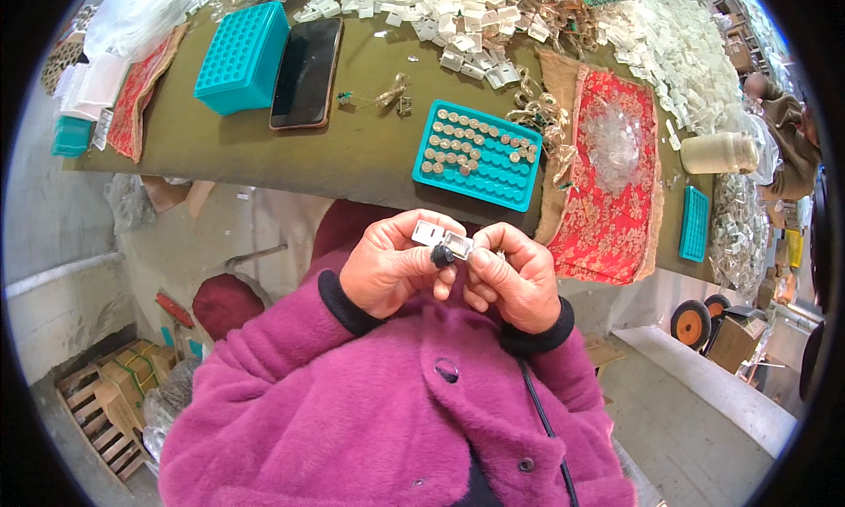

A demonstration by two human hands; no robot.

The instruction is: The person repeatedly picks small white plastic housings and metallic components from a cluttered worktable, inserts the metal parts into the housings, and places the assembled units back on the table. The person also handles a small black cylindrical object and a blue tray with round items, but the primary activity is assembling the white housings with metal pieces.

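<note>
In front of my chest, my left hand point(380, 268) grips a small white hinged plastic case point(429, 232) between thumb and fingers. The case stands open, its hollow half turned toward my right hand. A black piece point(442, 256) sits at the tip of my left thumb; whether it is worn or held I cannot tell. My right hand point(521, 276) pinches the right end of the same case. A bit of thin wire point(501, 254) shows by its fingers. Beyond my hands, a teal tray point(476, 188) holds rows of small round metal discs point(453, 144).
A teal rack box point(242, 58) and a dark phone point(306, 74) lie at the table's left. Loose white plastic cases point(475, 27) heap along the back. Clear small pieces point(613, 146) rest on a red patterned cloth point(598, 234), left of a pale jar point(719, 153).
</note>
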